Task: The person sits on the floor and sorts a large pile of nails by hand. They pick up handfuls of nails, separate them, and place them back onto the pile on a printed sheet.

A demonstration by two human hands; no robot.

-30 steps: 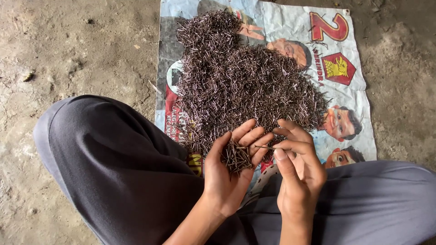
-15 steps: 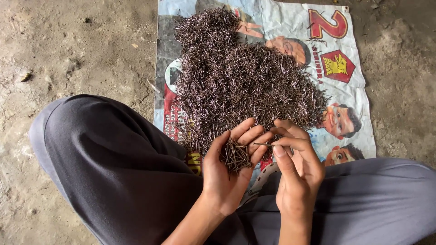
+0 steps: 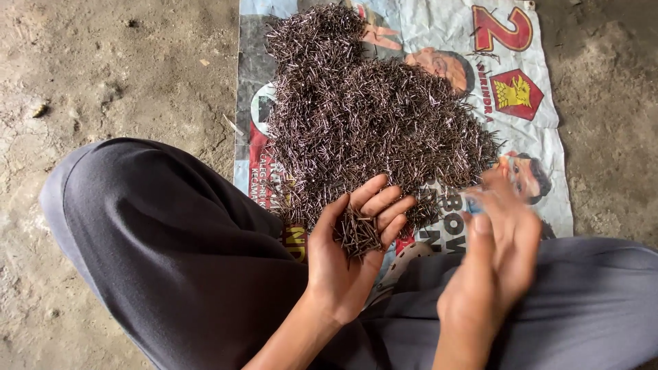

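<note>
— Hands first: what is the left hand (image 3: 346, 264) doing?
— Palm up, fingers loosely curled, cupping a small bundle of nails (image 3: 358, 234).
— And beyond its fingertips?
— A big heap of dark nails (image 3: 363, 116) lies on a printed poster sheet (image 3: 548, 130) spread over the dirt floor (image 3: 103, 68).
— The right hand (image 3: 497, 253)?
— Just right of the left, blurred; I cannot tell whether it pinches anything. Grey trouser legs (image 3: 164, 253) lie under both.
</note>
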